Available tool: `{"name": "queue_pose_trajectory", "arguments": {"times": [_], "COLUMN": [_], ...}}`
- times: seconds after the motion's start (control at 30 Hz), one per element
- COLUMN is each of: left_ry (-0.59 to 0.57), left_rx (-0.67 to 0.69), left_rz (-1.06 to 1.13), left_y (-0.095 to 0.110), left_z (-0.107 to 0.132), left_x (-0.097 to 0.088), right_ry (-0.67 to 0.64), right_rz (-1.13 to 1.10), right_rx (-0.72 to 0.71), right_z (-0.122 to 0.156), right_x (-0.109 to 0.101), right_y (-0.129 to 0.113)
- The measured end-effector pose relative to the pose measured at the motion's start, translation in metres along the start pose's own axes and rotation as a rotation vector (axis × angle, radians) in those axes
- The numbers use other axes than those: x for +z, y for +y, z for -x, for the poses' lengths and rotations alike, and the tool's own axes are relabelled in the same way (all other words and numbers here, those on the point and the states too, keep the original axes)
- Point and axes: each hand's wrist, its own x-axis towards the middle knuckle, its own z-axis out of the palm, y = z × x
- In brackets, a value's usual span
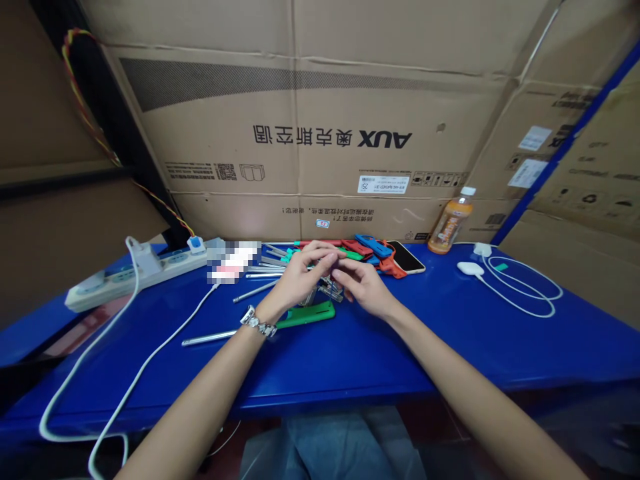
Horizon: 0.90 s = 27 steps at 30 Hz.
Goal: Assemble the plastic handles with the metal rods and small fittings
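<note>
My left hand (300,275), with a metal watch (257,322) on its wrist, meets my right hand (365,287) above the middle of the blue table. Fingertips of both hands are pinched together, and what is between them is too small or hidden to name. Just under the fingers lie small shiny metal pieces (331,291), partly covered. Nearest my left wrist is a green plastic handle (313,313), in line with a thin metal rod (210,338). More metal rods (265,272) lie beyond my left hand. Red (356,251) and blue (374,245) plastic handles are piled behind my hands.
A phone (407,257) lies beside an orange plastic piece (393,265). An orange drink bottle (451,220) leans at the back against cardboard (320,87). At right is a white charger with cable (471,269); a power strip (165,263) and white cables (150,357) lie left.
</note>
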Motion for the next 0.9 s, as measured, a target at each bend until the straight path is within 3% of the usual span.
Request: {"name": "queue_pose_trajectory", "arguments": {"times": [0.07, 0.27, 0.37, 0.5, 0.57, 0.8, 0.9], "left_ry": [0.008, 0.241, 0.203, 0.067, 0.025, 0.209, 0.154], "left_rx": [0.0, -0.068, -0.049, -0.018, -0.011, -0.045, -0.031], "left_rz": [0.009, 0.109, 0.115, 0.026, 0.006, 0.038, 0.051], "left_y": [0.002, 0.004, 0.004, 0.004, 0.004, 0.002, -0.001], "left_z": [0.0, -0.004, -0.004, -0.001, 0.001, 0.001, 0.001], "left_x": [0.002, 0.016, 0.014, 0.004, 0.002, 0.015, 0.013], "right_ry": [0.048, 0.245, 0.216, -0.029, -0.071, 0.194, 0.127], "right_rz": [0.025, -0.004, -0.075, -0.165, -0.143, -0.162, -0.188], "right_rx": [-0.03, -0.086, -0.096, 0.023, 0.063, 0.056, 0.09], "right_z": [-0.002, -0.009, -0.007, -0.001, -0.001, -0.011, -0.008], "right_x": [0.001, 0.016, 0.015, 0.003, -0.001, 0.016, 0.016], "right_y": [-0.001, 0.01, 0.007, -0.005, -0.007, 0.003, 0.001]}}
